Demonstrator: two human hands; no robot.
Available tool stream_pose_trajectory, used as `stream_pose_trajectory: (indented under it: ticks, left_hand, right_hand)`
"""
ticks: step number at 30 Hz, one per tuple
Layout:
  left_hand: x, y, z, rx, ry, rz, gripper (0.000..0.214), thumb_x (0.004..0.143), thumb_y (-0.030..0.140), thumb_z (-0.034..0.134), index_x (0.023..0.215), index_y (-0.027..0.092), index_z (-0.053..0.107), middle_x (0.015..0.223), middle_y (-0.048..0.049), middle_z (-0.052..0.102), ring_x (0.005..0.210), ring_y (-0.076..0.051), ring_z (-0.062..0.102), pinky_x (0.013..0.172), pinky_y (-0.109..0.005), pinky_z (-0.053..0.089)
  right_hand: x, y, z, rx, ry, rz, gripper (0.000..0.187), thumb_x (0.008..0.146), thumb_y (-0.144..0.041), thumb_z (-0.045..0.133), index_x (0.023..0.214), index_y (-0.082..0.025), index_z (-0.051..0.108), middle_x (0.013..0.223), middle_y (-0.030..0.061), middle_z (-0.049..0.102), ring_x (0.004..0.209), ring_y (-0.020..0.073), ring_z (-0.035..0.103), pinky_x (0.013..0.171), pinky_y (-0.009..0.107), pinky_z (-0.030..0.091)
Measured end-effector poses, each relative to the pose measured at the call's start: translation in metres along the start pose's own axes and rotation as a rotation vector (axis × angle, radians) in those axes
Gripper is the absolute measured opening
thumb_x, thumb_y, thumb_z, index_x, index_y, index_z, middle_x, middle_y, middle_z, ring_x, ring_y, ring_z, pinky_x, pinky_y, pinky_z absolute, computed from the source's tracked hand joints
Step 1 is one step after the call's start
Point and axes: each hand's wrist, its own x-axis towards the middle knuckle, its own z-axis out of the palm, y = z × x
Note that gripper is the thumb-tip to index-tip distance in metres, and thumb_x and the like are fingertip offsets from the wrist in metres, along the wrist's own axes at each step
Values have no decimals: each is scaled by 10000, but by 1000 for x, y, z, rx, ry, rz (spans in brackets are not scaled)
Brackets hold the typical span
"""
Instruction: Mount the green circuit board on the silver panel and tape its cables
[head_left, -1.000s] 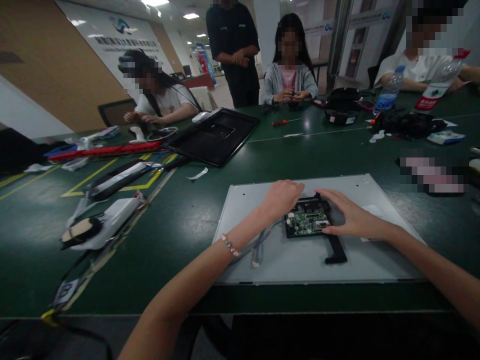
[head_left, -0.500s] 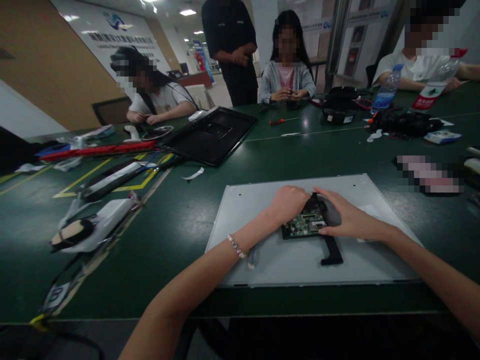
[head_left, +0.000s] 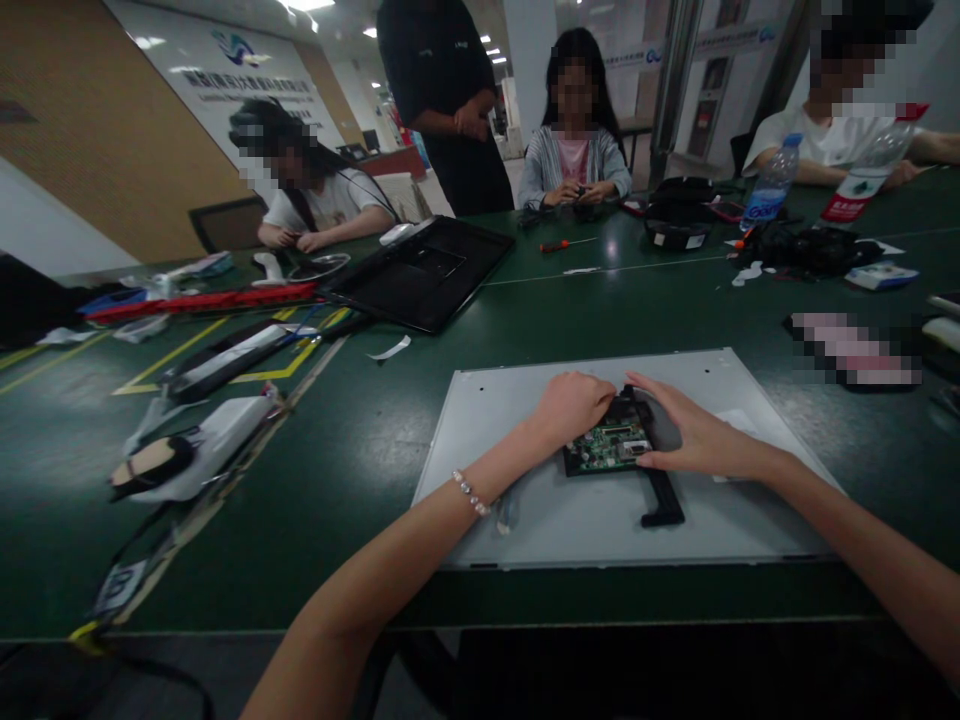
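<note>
A green circuit board (head_left: 611,447) in a black plastic frame (head_left: 662,498) lies on a flat pale metal panel (head_left: 517,540), which looks like the back of a screen. My left hand (head_left: 576,408) is closed at the board's far left edge, knuckles up; whatever its fingers pinch is hidden under them. From the right, my right hand (head_left: 697,438) grips the frame, thumb at the near side of the board and fingers at the far end. By my left wrist, a short pale cable end (head_left: 504,515) rests on the panel.
A black monitor casing (head_left: 427,270) lies beyond the panel to the left. Farther back are a screwdriver (head_left: 566,244), a black case (head_left: 679,215) and water bottles (head_left: 772,185). A phone (head_left: 855,350) sits at right. Several people are around the table (head_left: 330,560).
My left hand has shifted very slightly to the left. My right hand keeps its grip, and the board and panel stay in place. The standing person leans a little leftward.
</note>
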Motion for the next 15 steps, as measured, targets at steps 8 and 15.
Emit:
stream_pose_trajectory:
  ticks: [8, 15]
  left_hand:
    - [-3, -1, 0, -59, 16, 0, 248, 925, 227, 522, 962, 196, 765, 898, -70, 764, 800, -183, 701, 684, -270, 459]
    - [2, -5, -8, -209, 79, -51, 261, 924, 250, 528, 1020, 176, 760, 934, -72, 769, 845, -185, 713, 775, -274, 513]
  right_hand:
    - [-1, 0, 0, 0, -13, 11, 996, 801, -502, 692, 1584, -313, 105, 1587, 128, 308, 1438, 366, 318, 1156, 611, 291]
    - [-2, 3, 1, -37, -10, -27, 1012, 808, -514, 678, 1586, -344, 53, 1615, 101, 260, 1456, 377, 278, 1159, 627, 269]
